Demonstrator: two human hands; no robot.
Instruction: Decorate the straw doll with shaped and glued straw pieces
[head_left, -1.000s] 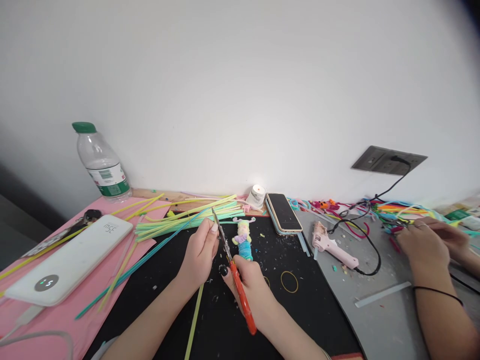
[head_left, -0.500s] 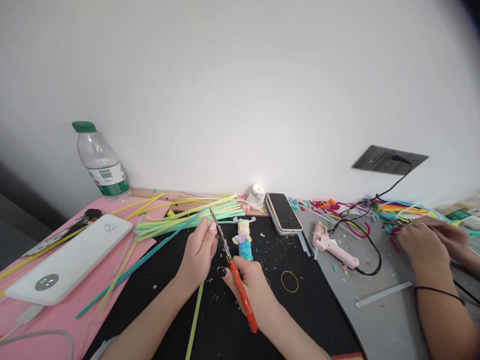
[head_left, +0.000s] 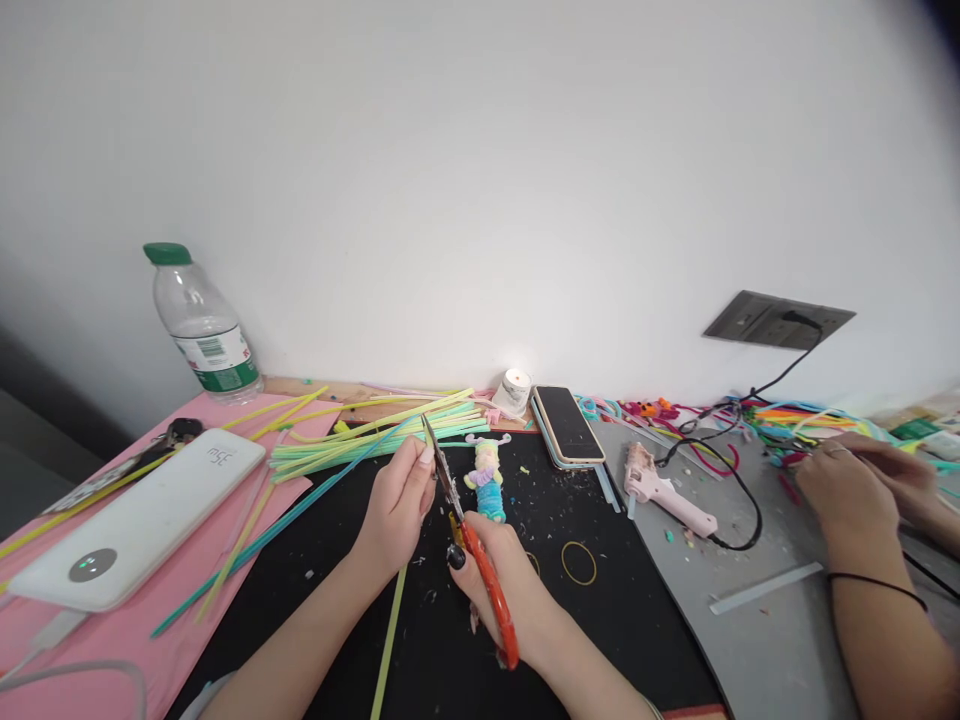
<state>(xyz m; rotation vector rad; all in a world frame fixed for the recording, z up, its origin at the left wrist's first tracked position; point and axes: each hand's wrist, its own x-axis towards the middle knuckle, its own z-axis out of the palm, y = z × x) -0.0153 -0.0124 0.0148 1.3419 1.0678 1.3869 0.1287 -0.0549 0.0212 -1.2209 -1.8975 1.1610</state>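
My left hand [head_left: 397, 500] is closed in a pinch, thumb against fingers, at the middle of the black mat. A yellow-green pipe cleaner [head_left: 388, 640] runs down from beneath it; the held end is hidden by the fingers. In my right hand [head_left: 499, 575] are scissors [head_left: 491, 590] with orange handles. Their blades point up and away, right beside my left thumb tip. Just beyond my right hand lies a small fuzzy doll [head_left: 487, 478] with a turquoise body and a pale yellow head.
Pipe cleaners [head_left: 367, 450] lie bundled behind my left hand. Leftward are a white power bank [head_left: 142, 515] and a bottle [head_left: 206, 330]. Stacked phones [head_left: 568, 425], a rubber band [head_left: 579, 563] and a pink glue gun [head_left: 667, 495] lie rightward. Another person's hands [head_left: 855, 490] work at far right.
The scissors' orange handles have spread apart and the blades have opened slightly, with my right thumb shifted. My left hand stays in nearly the same place.
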